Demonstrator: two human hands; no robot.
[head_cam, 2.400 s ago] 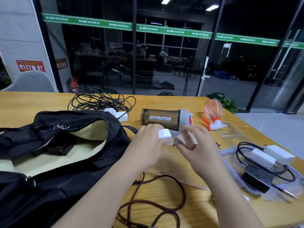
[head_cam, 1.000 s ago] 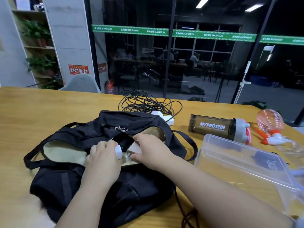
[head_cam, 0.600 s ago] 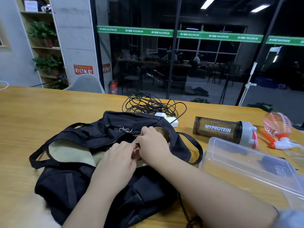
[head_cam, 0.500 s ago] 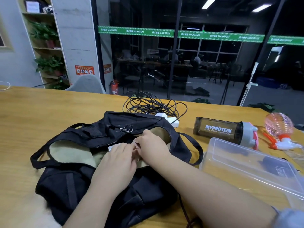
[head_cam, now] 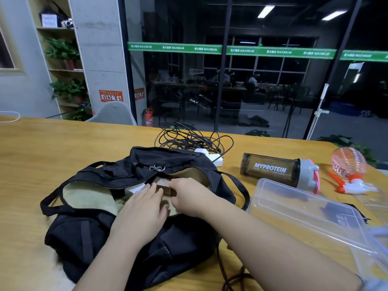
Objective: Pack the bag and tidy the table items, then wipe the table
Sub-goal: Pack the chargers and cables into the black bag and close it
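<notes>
Now both hands are reaching into the open black bag (head_cam: 100,232) at centre frame: left hand (head_cam: 140,211) lying flat-fingered, right hand (head_cam: 189,196) pinching a brown block (head_cam: 164,185).

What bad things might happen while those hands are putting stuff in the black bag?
1. The shaker bottle lies on its side beside the bag, so a bumped strap might set it rolling.
2. The braided cable runs out from under the bag near the table edge; it might snag or get dragged.
3. The right hand could catch the clear box when pulling back.
</notes>
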